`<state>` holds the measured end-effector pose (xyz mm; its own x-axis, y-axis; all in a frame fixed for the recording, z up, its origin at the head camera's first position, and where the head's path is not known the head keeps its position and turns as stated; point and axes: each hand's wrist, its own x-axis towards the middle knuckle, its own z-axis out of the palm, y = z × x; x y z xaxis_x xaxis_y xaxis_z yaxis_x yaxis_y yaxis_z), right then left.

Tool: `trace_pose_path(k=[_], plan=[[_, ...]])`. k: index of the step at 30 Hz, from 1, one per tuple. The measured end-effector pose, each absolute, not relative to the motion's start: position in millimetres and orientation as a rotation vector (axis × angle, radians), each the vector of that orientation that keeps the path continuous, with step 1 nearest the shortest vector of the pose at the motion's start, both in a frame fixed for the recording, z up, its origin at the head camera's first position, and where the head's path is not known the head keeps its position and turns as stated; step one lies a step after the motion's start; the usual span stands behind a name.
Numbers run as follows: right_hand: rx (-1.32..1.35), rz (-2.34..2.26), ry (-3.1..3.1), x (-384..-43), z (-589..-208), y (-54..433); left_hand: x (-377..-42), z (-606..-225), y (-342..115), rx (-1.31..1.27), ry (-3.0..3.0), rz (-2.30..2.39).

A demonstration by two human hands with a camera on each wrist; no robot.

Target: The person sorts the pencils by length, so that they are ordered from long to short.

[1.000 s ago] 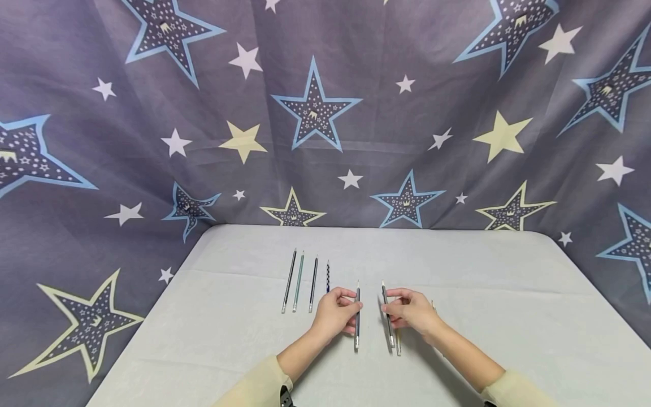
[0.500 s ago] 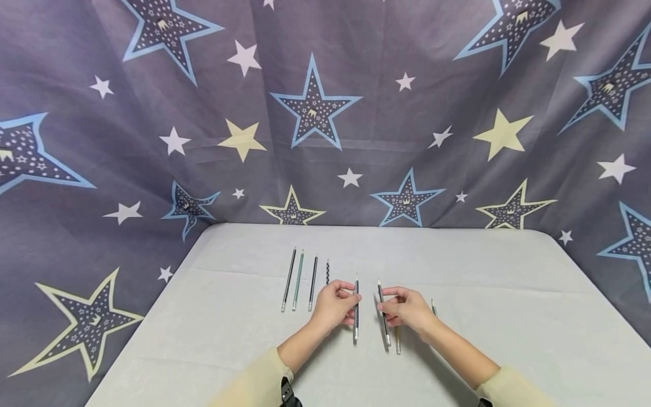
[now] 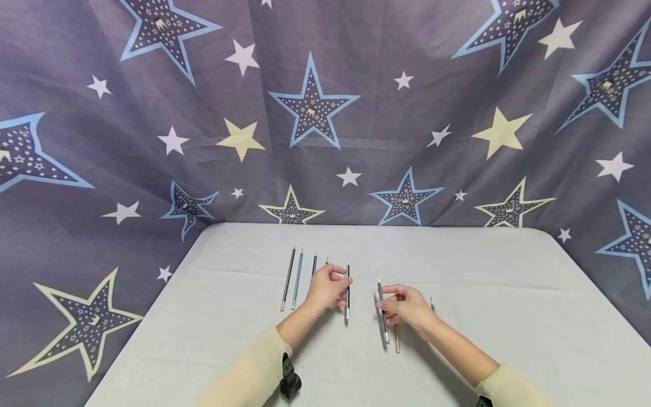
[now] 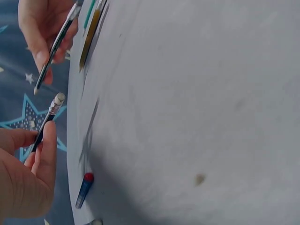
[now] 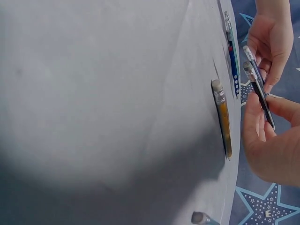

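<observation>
In the head view my left hand (image 3: 325,287) pinches a dark pencil (image 3: 348,299) between thumb and fingers, its eraser end toward me. A second dark pencil (image 3: 383,319) is held by my right hand (image 3: 407,308), slightly tilted, point away from me. The left wrist view shows the white eraser (image 4: 57,100) of the left hand's pencil up close. Beneath the right hand lies a yellow pencil (image 5: 224,122), and a teal pencil (image 3: 433,306) is mostly hidden by that hand. Left of the left hand, a patterned pencil (image 3: 327,260) and a dark pencil (image 3: 314,263) are partly covered.
A black pencil (image 3: 287,278) and another teal pencil (image 3: 297,280) lie side by side at the left of the row. All rest on a white-covered table (image 3: 498,328). Behind its far edge hangs a star-printed curtain (image 3: 376,130).
My left hand has carried its pencil left and away from me, closer to the row, covering more of the patterned pencil. My right hand has shifted slightly left, still holding its pencil.
</observation>
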<state>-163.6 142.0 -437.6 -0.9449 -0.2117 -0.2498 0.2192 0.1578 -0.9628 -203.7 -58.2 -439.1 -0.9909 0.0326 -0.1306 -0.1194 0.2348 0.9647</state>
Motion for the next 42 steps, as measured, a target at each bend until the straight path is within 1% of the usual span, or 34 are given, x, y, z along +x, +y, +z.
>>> trace_pose_path(k=[9,18,35,42], plan=[[0.013,-1.837,2.123,-163,-439,141,-217,-437,-67,-0.112,2.422,1.799],[0.035,-1.836,2.119,-161,-442,139,-231,-443,-66,-0.17,2.478,1.725],[0.04,-1.845,2.115,-161,-446,138,-240,-454,-60,-0.165,2.51,1.688],[0.023,-1.847,2.112,-161,-445,138,-242,-453,-57,-0.134,2.591,1.593]])
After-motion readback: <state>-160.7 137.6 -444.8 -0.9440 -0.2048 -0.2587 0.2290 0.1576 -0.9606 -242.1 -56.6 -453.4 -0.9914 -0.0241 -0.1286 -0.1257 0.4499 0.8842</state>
